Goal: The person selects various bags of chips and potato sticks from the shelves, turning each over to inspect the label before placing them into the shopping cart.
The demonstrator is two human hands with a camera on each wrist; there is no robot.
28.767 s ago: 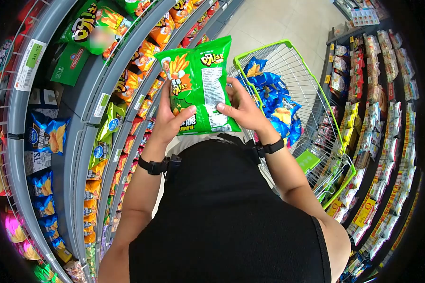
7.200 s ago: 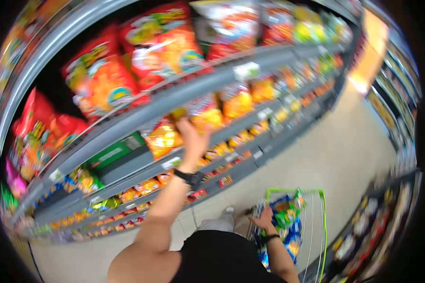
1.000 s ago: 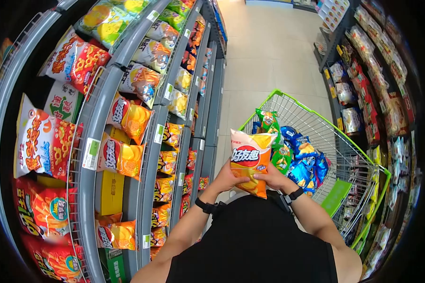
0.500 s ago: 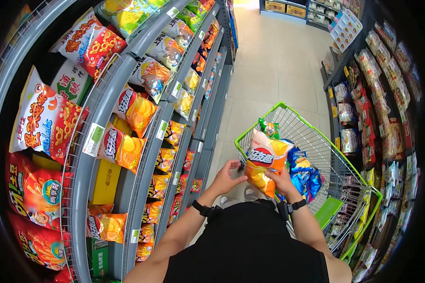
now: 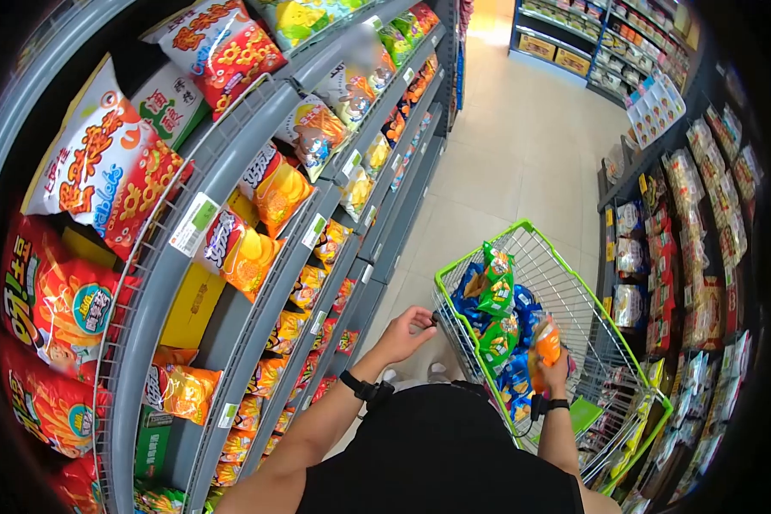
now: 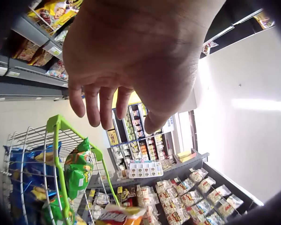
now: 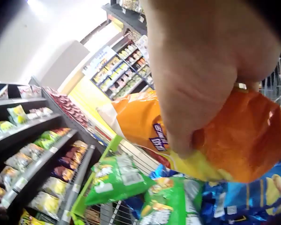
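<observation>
The right hand (image 5: pixel 553 370) grips an orange chip bag (image 5: pixel 546 341) over the shopping cart (image 5: pixel 588 301). In the right wrist view its thumb and palm (image 7: pixel 201 79) press against the orange bag (image 7: pixel 243 136), above green bags (image 7: pixel 119 180) and blue bags (image 7: pixel 248 197). The left hand (image 5: pixel 403 334) is held in the air left of the cart's green rim, fingers loosely bent, holding nothing; the left wrist view shows the same hand (image 6: pixel 131 61) with its fingers apart. Green bags (image 5: pixel 497 338) and blue bags (image 5: pixel 516 377) lie in the cart.
Shelves of chip bags (image 5: pixel 253 257) stand on the left, with a wire guard (image 5: pixel 154 214) along one edge. Packaged goods (image 5: pixel 660 248) line the right shelves. A tiled aisle (image 5: pixel 497 146) runs ahead to more shelves (image 5: pixel 565 38).
Both hands held the orange bag; the left hand let go, and the right hand carried the bag rightward over the cart. The view has shifted along the aisle.
</observation>
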